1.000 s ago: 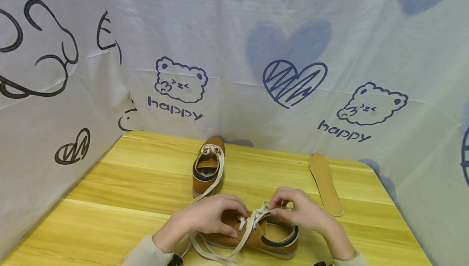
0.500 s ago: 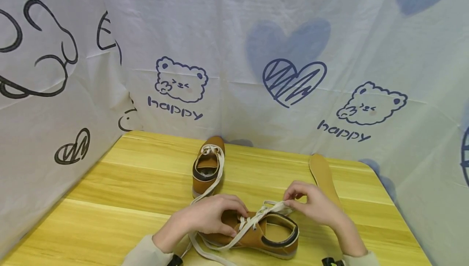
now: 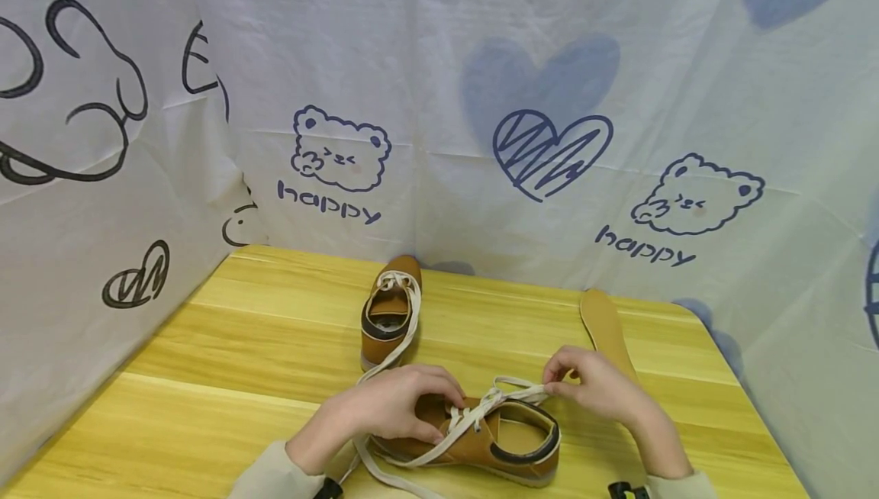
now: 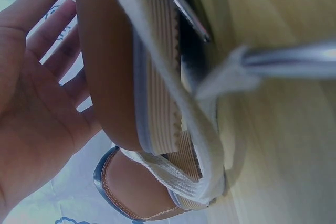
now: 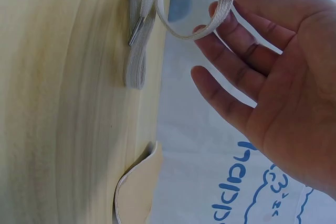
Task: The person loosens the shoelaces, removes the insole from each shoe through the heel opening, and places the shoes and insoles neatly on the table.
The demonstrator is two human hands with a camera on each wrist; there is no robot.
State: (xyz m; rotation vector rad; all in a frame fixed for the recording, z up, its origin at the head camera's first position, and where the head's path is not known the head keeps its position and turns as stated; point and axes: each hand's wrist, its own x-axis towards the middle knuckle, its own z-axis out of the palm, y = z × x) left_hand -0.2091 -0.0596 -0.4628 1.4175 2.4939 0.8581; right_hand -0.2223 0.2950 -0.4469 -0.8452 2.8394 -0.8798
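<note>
A brown lace-up shoe (image 3: 474, 453) lies in front of me in the head view, toe to the left, opening to the right. My left hand (image 3: 384, 407) grips its toe end, thumb on the near side and fingers over the far side. White shoelace (image 3: 529, 391) runs from the looped knot over the tongue to my right hand (image 3: 600, 384), which pinches it between thumb and fingertips beyond the far side of the opening. A lace loop (image 5: 218, 22) hangs from those fingertips in the right wrist view. Another lace strand (image 4: 178, 93) passes along the sole in the left wrist view.
A second brown shoe (image 3: 376, 346) stands behind my left hand, its long white lace trailing towards me. One tan insole (image 3: 604, 323) lies at the back right, partly behind my right hand. Printed cloth (image 3: 439, 201) hangs behind the yellow wooden table (image 3: 240, 331).
My right hand has moved right, away from the knot, drawing the lace out with it. It now covers part of the insole. The left hand and the shoe have stayed in place.
</note>
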